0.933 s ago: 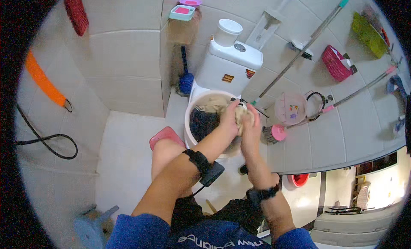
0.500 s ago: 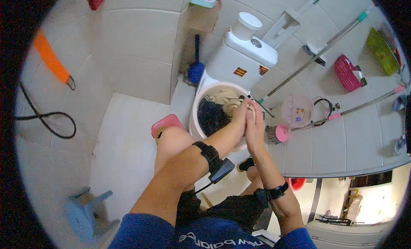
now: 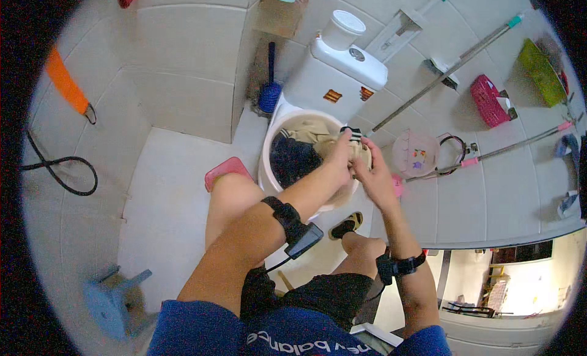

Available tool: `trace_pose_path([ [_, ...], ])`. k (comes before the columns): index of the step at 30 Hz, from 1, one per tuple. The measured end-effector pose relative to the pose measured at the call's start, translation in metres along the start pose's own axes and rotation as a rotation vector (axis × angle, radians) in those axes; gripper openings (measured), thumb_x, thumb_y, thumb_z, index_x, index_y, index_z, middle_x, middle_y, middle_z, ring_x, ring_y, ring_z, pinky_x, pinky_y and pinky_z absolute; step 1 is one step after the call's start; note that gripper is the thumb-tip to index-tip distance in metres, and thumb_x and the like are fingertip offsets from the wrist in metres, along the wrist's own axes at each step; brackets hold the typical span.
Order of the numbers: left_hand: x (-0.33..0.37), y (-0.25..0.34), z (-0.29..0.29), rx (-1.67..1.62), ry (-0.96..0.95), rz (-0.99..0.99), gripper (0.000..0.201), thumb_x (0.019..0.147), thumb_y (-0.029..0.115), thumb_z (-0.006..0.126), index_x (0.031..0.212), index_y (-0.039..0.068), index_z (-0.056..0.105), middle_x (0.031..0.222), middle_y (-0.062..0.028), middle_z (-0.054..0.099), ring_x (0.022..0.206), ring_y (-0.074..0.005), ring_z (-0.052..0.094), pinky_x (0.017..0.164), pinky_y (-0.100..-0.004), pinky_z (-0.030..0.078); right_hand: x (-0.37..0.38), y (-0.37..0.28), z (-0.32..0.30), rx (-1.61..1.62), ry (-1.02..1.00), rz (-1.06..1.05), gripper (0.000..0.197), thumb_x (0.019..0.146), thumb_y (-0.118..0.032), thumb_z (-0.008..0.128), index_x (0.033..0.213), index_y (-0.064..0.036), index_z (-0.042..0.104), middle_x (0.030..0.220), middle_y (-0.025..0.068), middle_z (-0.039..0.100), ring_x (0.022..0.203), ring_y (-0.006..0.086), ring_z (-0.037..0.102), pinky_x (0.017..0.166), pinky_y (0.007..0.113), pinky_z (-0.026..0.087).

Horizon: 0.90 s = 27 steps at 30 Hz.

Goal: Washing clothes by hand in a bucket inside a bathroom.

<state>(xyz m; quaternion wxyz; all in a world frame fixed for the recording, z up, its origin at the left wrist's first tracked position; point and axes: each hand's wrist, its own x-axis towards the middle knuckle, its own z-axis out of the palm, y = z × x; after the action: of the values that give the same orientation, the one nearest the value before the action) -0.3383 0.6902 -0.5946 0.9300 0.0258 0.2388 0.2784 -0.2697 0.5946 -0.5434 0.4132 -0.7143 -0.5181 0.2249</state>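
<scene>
Over the tub (image 3: 265, 166): striped cuff (image 3: 351, 134) now clearer.
Left hand (image 3: 339, 159): angled rightward, parted from right hand (image 3: 376, 177), grip pinching cloth (image 3: 361, 153).
Right hand: curled, grip likewise pinching.

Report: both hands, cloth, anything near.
Left hand and right hand gripping beige cloth. Striped edge showing above fingers. Dark cloth in tub, left of hands.

Blue short-sleeved shirt (image 3: 287, 327), white lettering (image 3: 293, 345) across its front. Just beyond the shirt, black shorts (image 3: 333, 298); past its sleeves (image 3: 195, 325), a black strap (image 3: 284, 218) round each forearm (image 3: 309, 206), the left one carrying a grey box (image 3: 304, 241) with a black cable (image 3: 278, 265).
</scene>
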Motion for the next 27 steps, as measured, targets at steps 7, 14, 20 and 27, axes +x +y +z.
trace_pose_path([
  [7,0.005,0.013,-0.004,-0.335,-0.152,-0.011,0.072,0.094,0.063,0.055,0.136,0.005,0.046,0.128,-0.0147,0.059,0.120,-0.0333,0.058,0.105,-0.0506,0.046,0.004,-0.044,-0.046,0.307,0.059,0.065,0.061,0.085,0.001,0.060,0.144,-0.0102,0.049,0.122,0.0102,0.064,0.110,0.0215,0.062,0.094,0.034,0.052],
  [14,0.021,0.018,-0.015,-0.415,-0.113,0.159,0.047,0.097,0.033,0.047,0.137,0.008,0.048,0.134,-0.0187,0.056,0.126,-0.0378,0.054,0.112,-0.0557,0.039,0.025,-0.045,-0.073,0.023,0.085,-0.111,0.066,0.083,-0.003,0.062,0.146,-0.0105,0.046,0.134,0.0125,0.058,0.121,0.0232,0.057,0.100,0.036,0.050],
  [20,0.013,0.016,-0.017,-0.372,-0.102,0.275,0.044,0.084,0.011,0.046,0.127,0.005,0.051,0.124,-0.0199,0.060,0.121,-0.0393,0.057,0.111,-0.0566,0.043,0.028,-0.028,-0.058,0.514,-0.042,0.537,0.071,0.090,-0.025,0.068,0.151,-0.0074,0.038,0.142,0.0161,0.052,0.126,0.0272,0.056,0.098,0.042,0.054],
  [27,0.004,0.007,-0.019,-0.272,-0.241,0.233,0.059,0.071,-0.002,0.045,0.130,0.004,0.045,0.115,-0.0160,0.061,0.114,-0.0378,0.061,0.105,-0.0534,0.050,0.033,0.041,-0.034,0.924,-0.132,0.707,0.054,0.098,-0.023,0.061,0.146,-0.0061,0.043,0.138,0.0139,0.056,0.113,0.0285,0.066,0.092,0.042,0.060],
])
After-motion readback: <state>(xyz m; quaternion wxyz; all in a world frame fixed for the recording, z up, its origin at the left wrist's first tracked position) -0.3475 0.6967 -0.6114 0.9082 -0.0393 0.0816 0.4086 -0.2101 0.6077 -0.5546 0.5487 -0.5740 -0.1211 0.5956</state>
